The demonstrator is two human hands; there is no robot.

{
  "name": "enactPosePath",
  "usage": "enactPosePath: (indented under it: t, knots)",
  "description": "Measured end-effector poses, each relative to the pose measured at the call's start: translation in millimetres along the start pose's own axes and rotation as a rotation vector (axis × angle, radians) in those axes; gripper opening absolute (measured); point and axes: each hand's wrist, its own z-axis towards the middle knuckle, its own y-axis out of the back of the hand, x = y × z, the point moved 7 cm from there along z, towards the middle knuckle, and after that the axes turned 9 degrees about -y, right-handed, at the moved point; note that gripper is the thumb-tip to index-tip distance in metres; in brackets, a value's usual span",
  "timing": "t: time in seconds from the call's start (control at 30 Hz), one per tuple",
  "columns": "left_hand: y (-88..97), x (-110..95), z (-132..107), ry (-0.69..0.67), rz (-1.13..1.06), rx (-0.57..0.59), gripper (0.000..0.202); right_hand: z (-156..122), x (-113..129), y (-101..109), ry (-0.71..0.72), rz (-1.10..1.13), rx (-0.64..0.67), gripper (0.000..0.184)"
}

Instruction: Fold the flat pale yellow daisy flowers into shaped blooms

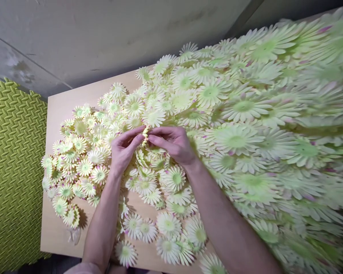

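My left hand (124, 146) and my right hand (171, 141) meet over the middle of the table. Between their fingertips they pinch a small pale-yellow artificial flower head (145, 136), seen edge-on, so I cannot tell whether it is one layer or more. Thumb and forefinger of each hand press on it from either side. Around and beneath the hands lie many loose flower heads with cream petals, green centres and purple-pink tips. Next to the left wrist is a heap of smaller flower heads (84, 167). Larger single flower heads (168, 225) lie between the forearms.
A big pile of larger flower pieces (242, 106) covers the right side. The light wooden tabletop (57, 110) ends at the left beside a green foam mat (15, 171). A grey wall (117, 34) stands behind. A small clear plastic piece (73, 235) lies near the front-left edge.
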Motion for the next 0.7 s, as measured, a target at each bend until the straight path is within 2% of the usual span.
enactPosePath:
  t: [0.23,0.7]
  knots:
    - [7.9,5.7,-0.8,-0.017,0.084,-0.079,0.020,-0.7,0.6,0.5,-0.005,-0.018,-0.024,0.009]
    - [6.8,4.3,-0.6,-0.017,0.082,-0.091,0.020,-1.4,3.0,1.5,0.014,-0.126,-0.069,0.014]
